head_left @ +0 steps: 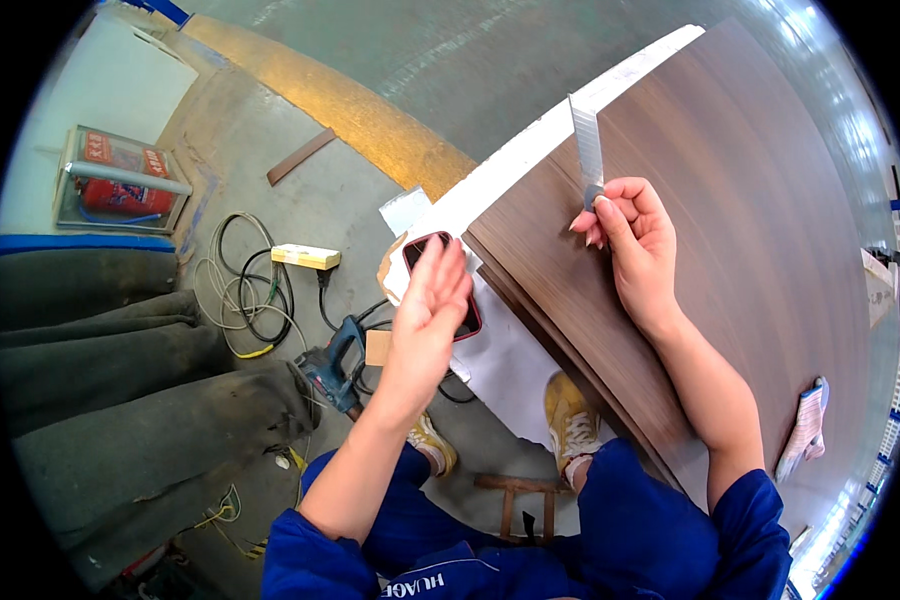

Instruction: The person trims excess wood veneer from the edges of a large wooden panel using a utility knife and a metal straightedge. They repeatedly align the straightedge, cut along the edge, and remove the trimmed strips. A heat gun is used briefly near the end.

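Observation:
Between the thumb and fingertips of my right hand (642,240) a snap-off knife blade (587,145) stands nearly upright, its tip pointing up. Several slanted score lines show along it, and my fingers cover its lower end. Below the blade lies a stack of dark brown wood-grain panels (730,200). My left hand (432,300) is held out to the left of the stack, with fingers stretched and slightly blurred, holding nothing. Partly hidden beneath that hand is a phone (467,320) with a red edge and a dark screen.
A striped glove (806,430) rests on the panels at the right. On the floor to the left are a blue power tool (328,368), coiled cables (232,290) and a yellow-white power strip (306,257). Dark rolls (160,430) and a boxed fire extinguisher (120,195) stand farther left.

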Demonstrator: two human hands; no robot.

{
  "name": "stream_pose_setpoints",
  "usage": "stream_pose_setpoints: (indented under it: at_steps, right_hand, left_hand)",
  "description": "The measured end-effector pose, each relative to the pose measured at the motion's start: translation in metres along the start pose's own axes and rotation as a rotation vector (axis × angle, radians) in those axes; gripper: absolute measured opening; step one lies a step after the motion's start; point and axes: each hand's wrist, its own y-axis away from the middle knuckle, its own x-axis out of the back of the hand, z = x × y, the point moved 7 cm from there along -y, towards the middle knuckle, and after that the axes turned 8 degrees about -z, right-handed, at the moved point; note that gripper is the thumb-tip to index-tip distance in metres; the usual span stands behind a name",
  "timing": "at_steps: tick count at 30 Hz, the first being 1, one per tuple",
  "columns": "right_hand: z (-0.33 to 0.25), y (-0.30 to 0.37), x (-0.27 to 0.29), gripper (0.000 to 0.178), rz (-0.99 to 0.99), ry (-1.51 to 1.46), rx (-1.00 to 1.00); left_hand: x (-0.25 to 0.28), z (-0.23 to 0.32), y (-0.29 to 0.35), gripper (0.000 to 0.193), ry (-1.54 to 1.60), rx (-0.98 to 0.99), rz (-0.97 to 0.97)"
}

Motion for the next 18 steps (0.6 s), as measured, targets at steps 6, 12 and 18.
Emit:
stream_pose_setpoints:
  at_steps: [6, 12, 18]
  right_hand:
    - [0.000, 0.000, -0.002, 0.010, 0.000, 0.012, -0.008]
    - [0.001, -0.001, -0.001, 0.010, 0.008, 0.019, 0.016]
    - [-0.002, 0.000, -0.003, 0.010, 0.001, 0.014, 0.007]
  left_hand:
    - [-0.022, 0.012, 0.008, 0.078, 0.251, 0.029, -0.084]
    - [-0.036, 0.043, 0.010, 0.074, 0.115, -0.188, -0.109]
    - [-0.030, 0.009, 0.003, 0.076, 0.049, -0.077, -0.009]
